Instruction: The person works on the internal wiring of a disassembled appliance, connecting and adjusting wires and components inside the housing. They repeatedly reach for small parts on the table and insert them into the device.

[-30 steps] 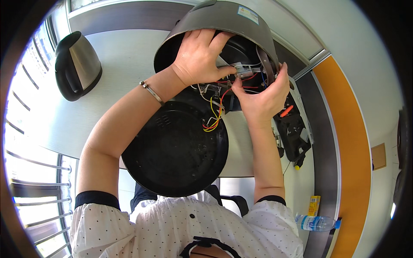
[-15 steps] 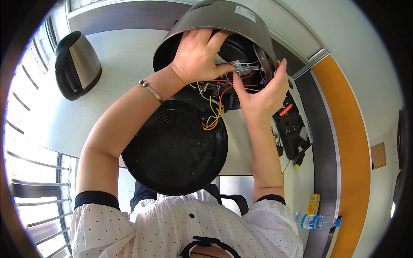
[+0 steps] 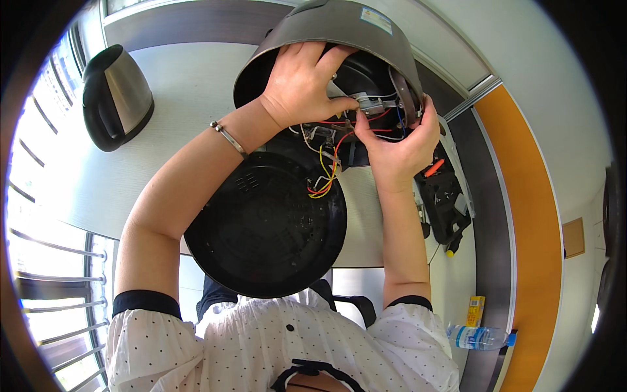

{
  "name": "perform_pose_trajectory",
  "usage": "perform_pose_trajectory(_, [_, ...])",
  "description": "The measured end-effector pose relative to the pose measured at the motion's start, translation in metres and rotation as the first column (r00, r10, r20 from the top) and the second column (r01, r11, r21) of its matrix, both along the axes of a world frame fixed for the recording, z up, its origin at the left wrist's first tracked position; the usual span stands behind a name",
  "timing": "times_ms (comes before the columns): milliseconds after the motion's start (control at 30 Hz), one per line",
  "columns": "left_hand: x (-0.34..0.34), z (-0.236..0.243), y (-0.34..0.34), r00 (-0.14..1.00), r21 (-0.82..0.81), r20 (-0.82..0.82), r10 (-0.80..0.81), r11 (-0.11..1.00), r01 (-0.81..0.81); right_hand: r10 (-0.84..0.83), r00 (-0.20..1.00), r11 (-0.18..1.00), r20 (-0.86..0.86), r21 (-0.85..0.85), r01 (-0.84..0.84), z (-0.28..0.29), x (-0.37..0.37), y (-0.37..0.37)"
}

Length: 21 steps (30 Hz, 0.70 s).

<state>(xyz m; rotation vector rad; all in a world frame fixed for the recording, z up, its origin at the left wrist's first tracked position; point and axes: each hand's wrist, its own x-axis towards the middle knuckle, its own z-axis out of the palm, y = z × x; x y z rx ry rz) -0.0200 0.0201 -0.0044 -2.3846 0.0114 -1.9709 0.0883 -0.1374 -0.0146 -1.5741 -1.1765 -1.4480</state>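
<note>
The black base (image 3: 268, 228) is off the grey shell (image 3: 326, 27) on the table (image 3: 183, 72), wires (image 3: 335, 171) bridging them; my left hand (image 3: 302, 85) and right hand (image 3: 401, 151) meet at the metal block (image 3: 373, 106) inside, grip too hidden to tell.

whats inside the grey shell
Inside the grey shell: a small metal block, red wires, a white wire and a rounded black surface. Whatever lies behind the left grip is covered; the far left is too dark to tell.
</note>
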Motion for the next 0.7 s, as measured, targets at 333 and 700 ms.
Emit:
perform_pose_trajectory(333, [-0.004, 0.0033, -0.0011, 0.999, 0.018, -0.046, -0.008, 1.0, 0.009, 0.037, 0.998, 0.999, 0.045, 0.025, -0.038, -0.0004, 0.0061, -0.0013])
perform_pose_trajectory(700, [-0.0019, 0.0023, -0.0038, 0.994, -0.051, -0.107, 0.037, 0.998, -0.042, 0.069, 0.997, 0.997, 0.032, 0.031, -0.07, -0.0029, 0.0086, -0.0004])
